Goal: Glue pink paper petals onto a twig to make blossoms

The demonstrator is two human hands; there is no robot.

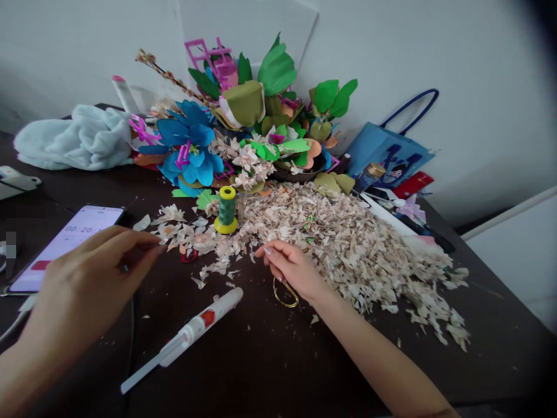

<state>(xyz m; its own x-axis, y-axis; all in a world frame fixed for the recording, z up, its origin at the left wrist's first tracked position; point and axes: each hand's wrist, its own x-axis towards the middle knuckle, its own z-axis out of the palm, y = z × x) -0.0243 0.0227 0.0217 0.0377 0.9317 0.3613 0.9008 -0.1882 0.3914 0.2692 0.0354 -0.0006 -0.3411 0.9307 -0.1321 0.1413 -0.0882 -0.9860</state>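
Note:
My left hand point(98, 273) is in a pinch at the left edge of the loose petals point(174, 229). Whatever sits between its thumb and forefinger is too small to make out. To the right, my right hand point(289, 267) is closed, its fingertips together, in front of the large heap of dried petals point(331, 232). A gold loop point(285, 302) shows just under that hand; whether the fingers hold it is unclear. Between the hands stands a spool of green thread point(226, 210) with yellow ends. Nearer me lies a white glue gun point(209, 322) with a translucent stick protruding.
A phone point(65, 249) showing a timer lies at left, partly behind my left hand. Paper flowers point(191, 139) fill the back, beside a pale blue cloth point(78, 139). A blue bag point(383, 151) and a red box point(413, 184) are at back right.

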